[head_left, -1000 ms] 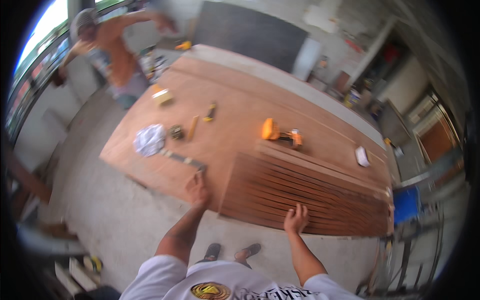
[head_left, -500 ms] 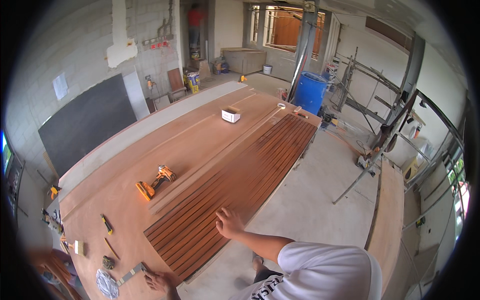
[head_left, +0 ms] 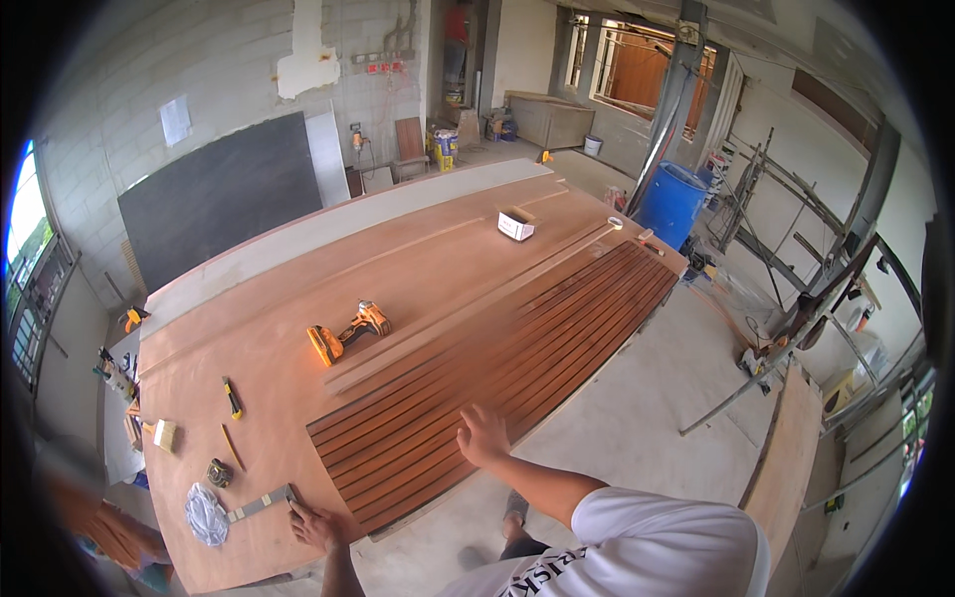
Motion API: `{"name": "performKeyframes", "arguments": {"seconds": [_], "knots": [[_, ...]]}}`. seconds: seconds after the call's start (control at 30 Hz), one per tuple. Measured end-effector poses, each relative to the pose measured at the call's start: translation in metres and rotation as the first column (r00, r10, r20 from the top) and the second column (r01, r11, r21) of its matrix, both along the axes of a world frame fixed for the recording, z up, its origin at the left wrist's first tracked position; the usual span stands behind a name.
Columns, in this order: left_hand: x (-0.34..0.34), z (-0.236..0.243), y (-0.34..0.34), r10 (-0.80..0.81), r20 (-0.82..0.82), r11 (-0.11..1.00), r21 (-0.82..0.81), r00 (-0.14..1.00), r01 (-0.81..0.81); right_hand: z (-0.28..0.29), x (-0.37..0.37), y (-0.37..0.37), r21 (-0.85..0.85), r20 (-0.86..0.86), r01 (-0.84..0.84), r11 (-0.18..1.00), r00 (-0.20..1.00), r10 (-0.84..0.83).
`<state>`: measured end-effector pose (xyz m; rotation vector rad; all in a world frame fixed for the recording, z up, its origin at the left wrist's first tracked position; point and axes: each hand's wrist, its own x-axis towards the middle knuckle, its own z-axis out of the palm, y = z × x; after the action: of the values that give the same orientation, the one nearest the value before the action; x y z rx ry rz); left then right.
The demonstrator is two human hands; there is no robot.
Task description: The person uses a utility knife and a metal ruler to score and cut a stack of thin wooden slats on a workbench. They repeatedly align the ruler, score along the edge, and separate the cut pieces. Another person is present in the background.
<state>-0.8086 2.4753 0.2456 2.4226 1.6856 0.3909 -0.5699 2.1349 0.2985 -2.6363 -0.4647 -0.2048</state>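
A long panel of dark reddish-brown wooden slats (head_left: 398,468) with black grooves lies along the right side of a large plywood-topped table (head_left: 269,398). My right hand (head_left: 484,436) rests on the slats near their right edge, fingers loosely spread and holding nothing visible. At the near end, my left hand (head_left: 316,525) lies on the plywood with its fingers extended. Its fingertips are beside the dark end of a flat grey strip-like tool (head_left: 261,503); whether they touch it cannot be made out. Part of the slats' middle is blurred.
Left of the panel lie an orange cordless power tool (head_left: 348,332), a utility knife (head_left: 232,397), a pencil (head_left: 233,448), a tape measure (head_left: 220,473), a brush (head_left: 164,435) and crumpled plastic (head_left: 206,515). Farther off stand a small box (head_left: 516,225), a blue barrel (head_left: 673,205) and scaffolding (head_left: 796,338).
The view has turned left and up, so the whole scene sits farther right in it. Both hands stay in nearly the same places on the panel and table.
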Motion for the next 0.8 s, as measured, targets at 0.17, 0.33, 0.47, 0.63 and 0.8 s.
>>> {"name": "performKeyframes", "arguments": {"seconds": [0.17,0.33,0.47,0.63,0.8], "knots": [[0.001,0.005,-0.001,-0.019,0.017,1.0,-0.006,1.0,0.019,0.0,-0.001,-0.002,0.026,0.035,0.004,1.0,0.999,-0.005],[-0.005,-0.001,-0.001,-0.06,0.166,0.997,-0.029,0.984,0.066,-0.001,-0.003,0.0,-0.041,0.151,-0.027,0.999,0.988,0.033],[-0.001,0.0,-0.007,-0.003,0.101,0.997,-0.075,0.995,0.011,-0.002,0.003,-0.002,-0.109,0.045,-0.012,0.994,0.999,0.017],[0.003,0.012,-0.012,-0.001,0.225,0.997,-0.08,0.974,0.019,-0.007,0.013,0.0,-0.223,-0.009,0.048,0.974,0.999,-0.052],[0.002,0.011,-0.014,0.01,0.24,0.999,-0.04,0.971,0.0,-0.012,0.014,0.001,-0.302,0.009,0.09,0.949,0.996,-0.092]]}}
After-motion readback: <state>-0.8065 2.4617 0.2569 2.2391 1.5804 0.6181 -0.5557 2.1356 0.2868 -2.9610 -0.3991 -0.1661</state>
